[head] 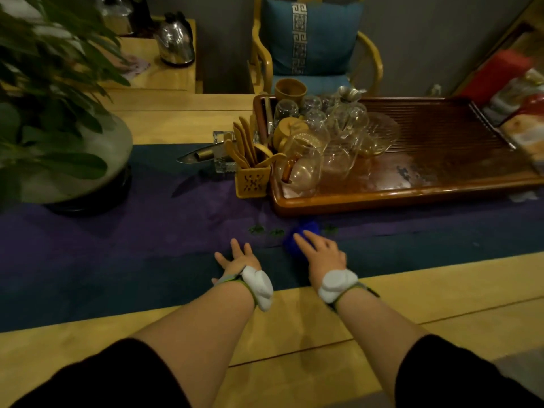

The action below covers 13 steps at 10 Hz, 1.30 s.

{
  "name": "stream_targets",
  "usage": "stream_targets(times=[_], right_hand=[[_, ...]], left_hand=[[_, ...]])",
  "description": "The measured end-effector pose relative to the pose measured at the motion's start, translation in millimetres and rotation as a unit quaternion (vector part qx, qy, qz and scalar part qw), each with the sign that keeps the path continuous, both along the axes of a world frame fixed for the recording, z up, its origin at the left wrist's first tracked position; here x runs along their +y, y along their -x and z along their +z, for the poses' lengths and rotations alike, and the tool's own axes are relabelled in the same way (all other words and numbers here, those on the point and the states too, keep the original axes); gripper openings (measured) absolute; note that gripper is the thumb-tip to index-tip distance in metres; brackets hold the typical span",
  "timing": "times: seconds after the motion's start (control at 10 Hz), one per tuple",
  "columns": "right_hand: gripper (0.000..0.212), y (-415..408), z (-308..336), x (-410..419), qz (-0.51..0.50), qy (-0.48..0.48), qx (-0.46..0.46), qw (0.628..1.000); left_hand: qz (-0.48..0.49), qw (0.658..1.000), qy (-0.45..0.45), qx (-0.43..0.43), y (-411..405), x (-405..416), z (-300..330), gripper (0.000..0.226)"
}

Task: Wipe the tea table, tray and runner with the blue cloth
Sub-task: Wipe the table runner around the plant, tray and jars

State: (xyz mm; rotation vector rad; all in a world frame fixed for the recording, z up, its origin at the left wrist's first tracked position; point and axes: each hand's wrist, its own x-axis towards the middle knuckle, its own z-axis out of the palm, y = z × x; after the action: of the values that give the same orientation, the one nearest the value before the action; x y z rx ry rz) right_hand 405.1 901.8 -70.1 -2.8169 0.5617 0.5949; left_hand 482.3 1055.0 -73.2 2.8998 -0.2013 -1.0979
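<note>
Right hand (325, 257) pressing flat-ish on the cloth (300, 235) at mid-frame on the runner (117, 248), left hand (237, 257) open and resting beside it, so easy to bunch the runner or bump the tray (397, 195) crowded with glasses (318, 148).

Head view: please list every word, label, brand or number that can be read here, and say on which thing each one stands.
No text can be read in this view.
Wooden tool holder: a carved openwork pattern, not legible as writing.
Blue cushion: a strip of woven key pattern, no words.
Tea tray: a small dark mark on its surface, too blurred to read.
Colourful packages at the right edge: printing too blurred to read.
</note>
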Motion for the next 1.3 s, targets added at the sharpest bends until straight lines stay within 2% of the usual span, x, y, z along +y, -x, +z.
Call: stream_targets(times=[0.1, 0.2, 0.3, 0.4, 0.5, 0.6, 0.7, 0.8, 0.9, 1.0, 1.1, 1.2, 1.3], right_hand=[[0.105, 2.8, -6.0, -8.8, 0.049, -0.012, 0.059, 0.997], [0.104, 12.1, 2.9, -40.2, 0.021, -0.017, 0.064, 0.998], [0.094, 33.7, 12.3, -77.9, -0.058, -0.032, 0.071, 0.995], [0.085, 49.3, 17.5, -109.4, -0.084, -0.01, 0.081, 0.993], [0.074, 44.2, 20.4, -123.2, -0.102, -0.022, 0.082, 0.991], [0.069, 28.2, 21.1, -122.6, -0.102, -0.024, 0.016, 0.994], [0.086, 16.5, 11.9, -113.4, -0.027, -0.009, -0.018, 0.999], [0.107, 12.9, -1.0, -126.4, 0.054, -0.006, 0.034, 0.998], [0.111, 20.6, -5.2, -152.9, 0.077, 0.003, 0.054, 0.996], [0.102, 39.4, 4.6, -189.1, 0.015, 0.017, 0.055, 0.998], [0.095, 57.7, 19.8, -224.6, -0.065, 0.007, 0.085, 0.994], [0.086, 55.0, 31.0, -236.7, -0.096, -0.007, 0.099, 0.99], [0.079, 32.0, 27.9, -205.9, -0.065, 0.005, 0.021, 0.998]], left_hand=[[-0.061, 0.997, -0.055, 0.011, -1.3, -2.0, -1.6, 0.067], [-0.06, 0.998, -0.003, -0.017, -2.5, 5.0, -4.0, 0.058], [-0.079, 0.996, -0.012, -0.033, -2.8, 5.5, -6.3, 0.058], [-0.064, 0.996, -0.059, -0.002, -4.1, 0.5, -7.0, 0.06], [-0.048, 0.997, -0.062, -0.004, -6.1, -6.6, -13.3, 0.067], [-0.084, 0.996, -0.024, 0.026, 1.9, -31.9, -20.8, 0.08], [-0.147, 0.988, 0.006, 0.049, 11.0, -69.6, -24.0, 0.088], [-0.129, 0.989, 0.016, 0.075, 15.9, -109.5, -22.7, 0.089], [-0.075, 0.994, -0.005, 0.079, 24.7, -128.3, -16.5, 0.082], [-0.066, 0.998, -0.001, 0.017, 35.6, -130.5, -11.5, 0.069], [-0.074, 0.997, 0.006, -0.013, 40.7, -130.7, -2.4, 0.064], [-0.066, 0.998, -0.008, -0.018, 43.3, -135.5, 3.0, 0.062], [-0.064, 0.997, -0.026, -0.025, 43.7, -137.9, 1.6, 0.062]])
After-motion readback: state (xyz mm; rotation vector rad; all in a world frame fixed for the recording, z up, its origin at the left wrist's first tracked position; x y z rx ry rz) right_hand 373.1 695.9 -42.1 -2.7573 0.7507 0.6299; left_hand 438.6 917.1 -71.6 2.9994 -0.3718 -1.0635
